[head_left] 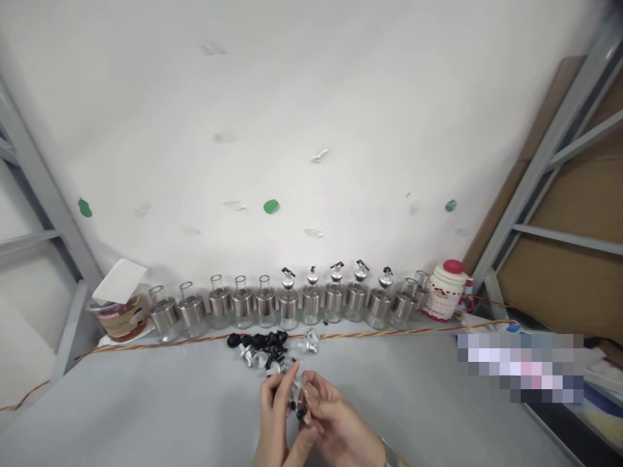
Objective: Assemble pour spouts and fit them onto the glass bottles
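In the lower middle, my left hand (276, 418) and my right hand (338, 418) come together over the table. Between them is a small pourer part (301, 414) with black and pale pieces, largely hidden by the fingers. My right hand pinches it with curled fingers. My left hand is closed around its other side, index finger pointing up. Just beyond the hands lies a pile of black pourer parts (272, 342), with silver pourer caps (260, 359) along its near edge. Another silver cap group (311, 341) rests to the right of the pile.
Along the wall stands a row of glass-and-steel bottles (242, 303); several carry pourer tops (336, 271). A twisted cord (185, 342) crosses in front. A lidded tub (121, 318) is left, a cream jar (444, 292) right. Papers (603, 389) lie far right.
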`<state>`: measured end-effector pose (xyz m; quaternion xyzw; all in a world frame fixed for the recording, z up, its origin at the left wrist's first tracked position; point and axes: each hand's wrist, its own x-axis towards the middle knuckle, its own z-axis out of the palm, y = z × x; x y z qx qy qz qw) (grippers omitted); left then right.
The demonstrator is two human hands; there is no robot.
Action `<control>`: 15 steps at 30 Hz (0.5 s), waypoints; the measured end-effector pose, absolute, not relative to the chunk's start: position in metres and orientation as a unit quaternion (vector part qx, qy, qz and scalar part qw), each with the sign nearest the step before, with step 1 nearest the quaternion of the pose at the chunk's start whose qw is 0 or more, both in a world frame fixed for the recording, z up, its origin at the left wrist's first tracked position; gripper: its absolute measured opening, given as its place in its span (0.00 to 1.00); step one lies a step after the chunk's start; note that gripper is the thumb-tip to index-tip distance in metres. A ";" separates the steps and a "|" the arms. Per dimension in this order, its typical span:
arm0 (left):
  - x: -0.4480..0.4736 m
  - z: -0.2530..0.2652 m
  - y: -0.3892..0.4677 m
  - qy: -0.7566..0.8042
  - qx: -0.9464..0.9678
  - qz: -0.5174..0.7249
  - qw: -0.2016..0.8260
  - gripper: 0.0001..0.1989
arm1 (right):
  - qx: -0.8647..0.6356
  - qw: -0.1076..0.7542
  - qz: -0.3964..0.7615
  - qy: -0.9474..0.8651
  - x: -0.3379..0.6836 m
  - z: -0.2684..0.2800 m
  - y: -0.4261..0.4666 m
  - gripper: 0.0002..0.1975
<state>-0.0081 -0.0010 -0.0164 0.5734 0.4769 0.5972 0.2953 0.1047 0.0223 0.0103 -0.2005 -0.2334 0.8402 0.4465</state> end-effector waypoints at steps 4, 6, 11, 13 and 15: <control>-0.001 -0.013 -0.010 0.507 0.598 0.559 0.270 0.30 | -0.204 0.429 0.854 -0.213 0.105 0.013 0.019 0.16; -0.003 -0.016 -0.009 0.512 0.611 0.545 0.262 0.32 | -0.190 0.426 0.858 -0.215 0.104 0.012 0.018 0.16; -0.009 -0.022 -0.006 0.487 0.640 0.536 0.259 0.38 | -0.145 0.428 0.854 -0.257 0.101 0.004 0.019 0.15; -0.008 -0.022 -0.006 0.485 0.647 0.528 0.260 0.38 | -0.150 0.438 0.849 -0.255 0.101 0.002 0.020 0.15; -0.008 -0.020 -0.007 0.489 0.648 0.525 0.255 0.36 | -0.160 0.441 0.848 -0.246 0.101 0.001 0.019 0.15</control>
